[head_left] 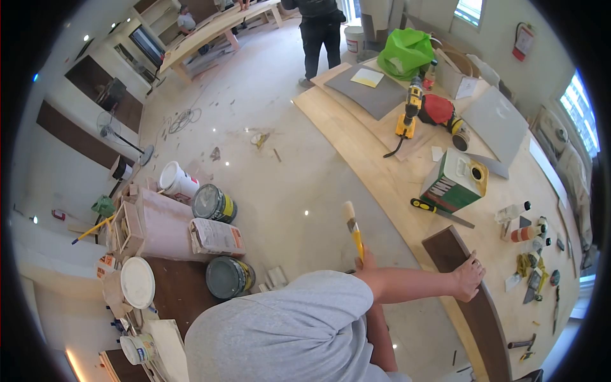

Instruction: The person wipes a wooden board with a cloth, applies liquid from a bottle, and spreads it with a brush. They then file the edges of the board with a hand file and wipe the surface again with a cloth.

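Spanning the right of the view, the curved plywood tabletop (394, 184) carries a long dark board (490, 331). Its visible face looks evenly dark, so little brushing seems left. The left hand (469, 278) rests near that board's squared end, fingers loosely spread. Just off the board's edge, the right hand (365, 258) wraps its fingers around a paintbrush (353, 229) by the yellow handle. The brush's long axis stands upright, with pale bristles pointing away from the person.

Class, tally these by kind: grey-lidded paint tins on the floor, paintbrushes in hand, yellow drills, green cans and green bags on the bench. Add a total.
Paint tins: 2
Paintbrush: 1
Yellow drill: 1
Green can: 1
Green bag: 1
Total: 6
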Demonstrator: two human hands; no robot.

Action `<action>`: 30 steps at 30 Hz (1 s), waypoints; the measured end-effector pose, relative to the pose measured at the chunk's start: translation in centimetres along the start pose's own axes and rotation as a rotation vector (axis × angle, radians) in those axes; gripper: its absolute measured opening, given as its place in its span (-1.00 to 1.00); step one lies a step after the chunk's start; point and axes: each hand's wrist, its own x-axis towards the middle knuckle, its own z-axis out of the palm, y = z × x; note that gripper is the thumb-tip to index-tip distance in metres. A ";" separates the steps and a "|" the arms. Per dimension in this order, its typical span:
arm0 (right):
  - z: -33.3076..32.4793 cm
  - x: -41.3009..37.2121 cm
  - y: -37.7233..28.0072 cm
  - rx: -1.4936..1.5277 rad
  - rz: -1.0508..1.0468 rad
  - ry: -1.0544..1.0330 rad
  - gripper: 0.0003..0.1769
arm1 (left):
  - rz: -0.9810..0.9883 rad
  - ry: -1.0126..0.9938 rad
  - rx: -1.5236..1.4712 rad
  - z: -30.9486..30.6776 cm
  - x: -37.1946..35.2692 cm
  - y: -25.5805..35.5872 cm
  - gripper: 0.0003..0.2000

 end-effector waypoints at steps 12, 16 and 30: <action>-19.6 -16.1 12.2 -0.231 0.463 0.196 -0.60 | 0.128 0.339 -0.141 1.2 -0.9 -2.1 -0.78; -24.6 -26.3 8.4 0.211 0.637 0.690 -0.56 | 0.209 0.310 -0.083 1.5 -1.7 -2.3 -0.75; -61.6 -16.4 1.8 -0.436 0.430 0.548 -0.59 | 0.111 0.296 0.072 1.7 -4.4 0.4 -0.58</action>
